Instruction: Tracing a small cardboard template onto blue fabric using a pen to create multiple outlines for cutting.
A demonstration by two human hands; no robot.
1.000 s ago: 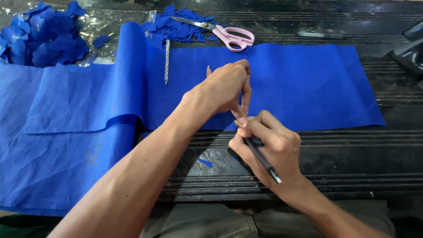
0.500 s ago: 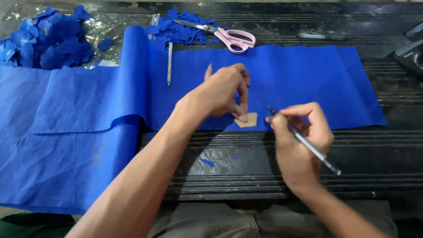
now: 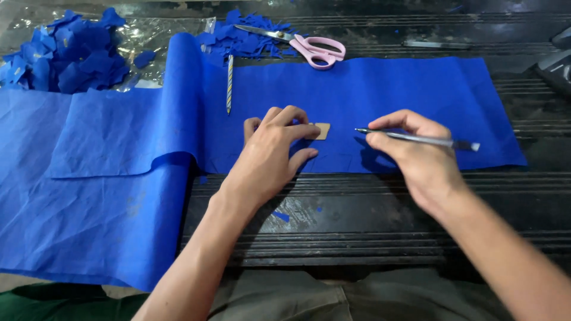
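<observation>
Template (image 3: 322, 131): small tan card on blue fabric (image 3: 369, 113) — left hand (image 3: 270, 156) fingertips now pressing it flat.
Pen (image 3: 416, 139): pinched in right hand (image 3: 416, 157) — lifted off, drawn rightward since before; tracing paused.

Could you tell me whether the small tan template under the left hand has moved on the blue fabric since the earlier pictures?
Yes. The tan template has moved up the blue fabric, away from its near edge and toward the pink scissors.

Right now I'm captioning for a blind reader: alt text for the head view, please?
The left hand presses a small tan card onto blue fabric while the right hand holds a pen beside it. Pink scissors and blue scraps lie behind.
</observation>
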